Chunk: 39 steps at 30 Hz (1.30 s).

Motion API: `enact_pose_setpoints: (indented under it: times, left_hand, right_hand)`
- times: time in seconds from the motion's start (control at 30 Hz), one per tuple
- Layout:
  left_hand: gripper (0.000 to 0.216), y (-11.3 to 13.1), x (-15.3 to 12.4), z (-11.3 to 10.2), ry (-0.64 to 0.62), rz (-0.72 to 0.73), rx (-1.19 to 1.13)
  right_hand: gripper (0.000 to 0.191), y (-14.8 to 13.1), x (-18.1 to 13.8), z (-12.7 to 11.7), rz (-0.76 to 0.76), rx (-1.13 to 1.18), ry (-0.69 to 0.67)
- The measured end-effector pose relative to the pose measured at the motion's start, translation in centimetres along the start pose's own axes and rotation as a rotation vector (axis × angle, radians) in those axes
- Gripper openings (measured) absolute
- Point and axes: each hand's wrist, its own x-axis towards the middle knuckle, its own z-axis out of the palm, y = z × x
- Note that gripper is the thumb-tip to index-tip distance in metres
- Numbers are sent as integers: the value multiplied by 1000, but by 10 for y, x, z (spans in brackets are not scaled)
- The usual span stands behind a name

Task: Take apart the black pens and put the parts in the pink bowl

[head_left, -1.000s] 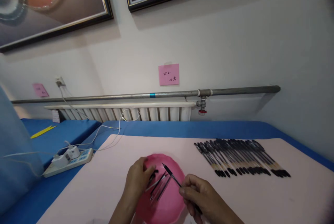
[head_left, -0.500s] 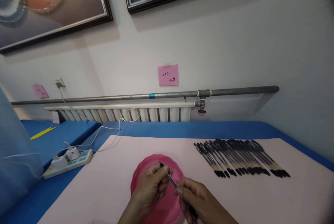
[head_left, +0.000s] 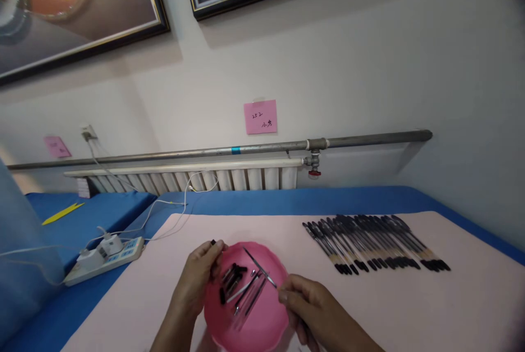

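My right hand (head_left: 305, 305) pinches a slender pen (head_left: 262, 269) by its lower part, and its thin dark tip points up and left over the pink bowl (head_left: 266, 322). My left hand (head_left: 200, 264) is closed at the bowl's left rim, with a small black pen part (head_left: 213, 242) showing at the fingertips. Inside the bowl lie several short black pen pieces (head_left: 233, 278), and thin refills and clear tubes (head_left: 250, 294) beside them. To the right, a row of pens (head_left: 373, 242) with black ends rests side by side on the pink sheet.
A pink sheet (head_left: 164, 275) covers much of the blue table (head_left: 328, 197). At left stands a white power strip (head_left: 106, 262) with plugs and trailing cables. A yellow strip (head_left: 63, 213) lies farther left. Behind the table are a radiator (head_left: 241, 179) and a metal pipe (head_left: 369, 140).
My hands have come apart from the shared pen. My left hand moved left with a small black part, uncovering the bowl's contents; my right hand keeps the pen. The view shifted slightly.
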Motion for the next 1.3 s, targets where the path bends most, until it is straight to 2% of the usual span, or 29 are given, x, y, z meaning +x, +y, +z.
enact_pose_setpoints:
  times: [0.1, 0.2, 0.23, 0.3, 0.4, 0.47, 0.67, 0.77, 0.83, 0.93, 0.97, 1.03, 1.1, 1.2, 1.3]
  left_hand:
    - [27, -7, 1, -2, -73, -37, 318]
    - [16, -17, -2, 7, -107, -53, 371]
    - [18, -20, -3, 10, -111, -54, 355]
    - [28, -20, -5, 15, -156, -86, 246]
    - [41, -17, -9, 21, -292, -162, -73]
    - [41, -15, -11, 26, -309, -165, -244]
    - [36, -15, -14, 38, -201, -120, -365]
    - [34, -14, -10, 34, -143, -79, -374]
    - [34, -10, -4, 22, -34, -2, -393]
    - [35, 0, 7, -5, 235, 171, -411]
    - [34, 3, 10, -13, 285, 205, -412]
    - [31, 7, 12, -23, 325, 261, -296]
    - [28, 5, 10, -22, 294, 282, -32]
    - [25, -7, 5, -6, 170, 281, 414]
    - [25, -21, 3, 11, 11, 291, 632]
  right_hand:
    - [21, -4, 1, -7, -4, 16, 69]
    - [22, -9, 1, -10, 12, 26, 110]
    - [22, -10, 0, -9, 19, 30, 105]
    - [22, -10, -1, -6, 28, 47, 74]
    - [22, -6, -1, 0, 23, 104, -1]
    - [21, -3, -1, 3, 13, 141, -50]
    - [18, -1, 0, 7, 21, 148, -103]
    - [14, 0, 0, 7, 29, 110, -116]
    - [13, 0, 0, 6, 31, 75, -123]
    - [12, -2, -1, 0, 53, 19, -92]
    - [13, -4, 0, -2, 64, 4, -70]
    - [16, -7, 0, -7, 67, -2, -16]
    - [19, -9, 1, -9, 53, 10, 7]
    - [21, -9, 1, -10, 44, 46, 2]
    - [20, -8, 1, -10, 39, 158, 0]
